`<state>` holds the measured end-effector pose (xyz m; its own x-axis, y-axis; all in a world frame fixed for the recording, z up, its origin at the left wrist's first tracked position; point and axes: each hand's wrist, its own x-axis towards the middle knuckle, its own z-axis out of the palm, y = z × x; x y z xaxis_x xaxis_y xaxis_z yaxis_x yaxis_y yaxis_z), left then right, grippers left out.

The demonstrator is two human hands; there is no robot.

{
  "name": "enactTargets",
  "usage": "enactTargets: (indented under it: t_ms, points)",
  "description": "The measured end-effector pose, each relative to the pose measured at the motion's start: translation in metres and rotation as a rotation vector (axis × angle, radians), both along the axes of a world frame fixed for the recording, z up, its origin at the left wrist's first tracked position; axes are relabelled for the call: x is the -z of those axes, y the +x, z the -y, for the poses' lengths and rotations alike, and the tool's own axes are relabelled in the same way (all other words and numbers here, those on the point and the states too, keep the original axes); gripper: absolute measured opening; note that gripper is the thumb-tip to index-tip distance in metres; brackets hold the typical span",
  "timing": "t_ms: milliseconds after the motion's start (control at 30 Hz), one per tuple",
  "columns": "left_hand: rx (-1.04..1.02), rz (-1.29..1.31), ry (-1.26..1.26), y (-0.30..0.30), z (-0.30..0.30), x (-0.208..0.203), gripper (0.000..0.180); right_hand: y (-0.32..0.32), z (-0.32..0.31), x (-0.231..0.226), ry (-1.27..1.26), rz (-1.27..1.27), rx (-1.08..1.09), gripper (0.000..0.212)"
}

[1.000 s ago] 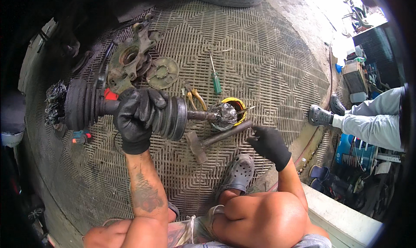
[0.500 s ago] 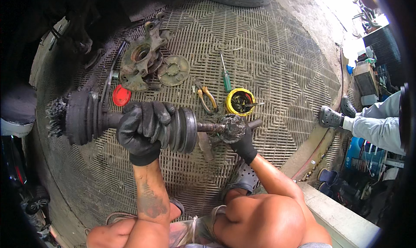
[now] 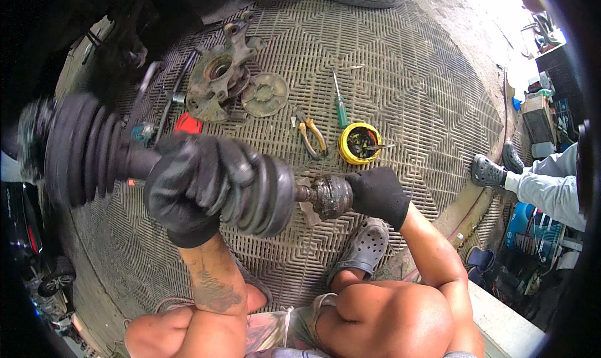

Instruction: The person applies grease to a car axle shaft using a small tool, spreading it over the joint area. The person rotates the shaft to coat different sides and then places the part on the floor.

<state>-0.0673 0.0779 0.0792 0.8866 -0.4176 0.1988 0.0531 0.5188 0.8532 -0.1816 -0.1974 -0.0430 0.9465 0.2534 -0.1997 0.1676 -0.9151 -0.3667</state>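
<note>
I hold a car drive axle [image 3: 263, 192] level in front of me, with black ribbed rubber boots at both ends. My left hand [image 3: 194, 186], in a black glove, grips the shaft between the boots, against the right boot. My right hand [image 3: 379, 195], also gloved in black, is closed over the greasy metal joint [image 3: 330, 196] at the axle's right end. The far left boot [image 3: 75, 148] is blurred.
On the ribbed mat [image 3: 407, 76] lie a rusty wheel hub knuckle [image 3: 219, 76], a round plate [image 3: 266, 95], pliers [image 3: 311, 136], a green screwdriver [image 3: 341, 111], a yellow tub of grease [image 3: 360, 143] and a red cap [image 3: 188, 123]. Another person's leg and shoe [image 3: 494, 170] are at the right.
The axle has been lifted closer to the camera and looks larger. My right hand went from the mat to the joint at the axle's right end and closed on it.
</note>
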Motion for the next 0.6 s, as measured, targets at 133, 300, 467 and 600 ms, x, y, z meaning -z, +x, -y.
enactTargets:
  t_ms: [133, 300, 467, 600]
  points:
    - [-0.024, -0.262, -0.174, 0.008, 0.012, -0.002, 0.042, -0.024, -0.003, 0.01, 0.36, 0.136, -0.073, 0.034]
    - [-0.028, -0.452, -0.475, 0.026, 0.004, 0.02, 0.042, -0.067, -0.008, 0.016, 0.65, -0.009, 0.23, 0.048]
    - [-0.047, -0.329, -0.634, 0.018, -0.001, 0.054, 0.043, -0.033, 0.01, 0.019, 0.133, 0.497, 0.134, 0.066]
    - [-0.193, -0.028, -0.266, -0.01, 0.027, 0.019, 0.045, -0.007, 0.025, -0.004, 0.05, 0.028, 0.337, 0.034]
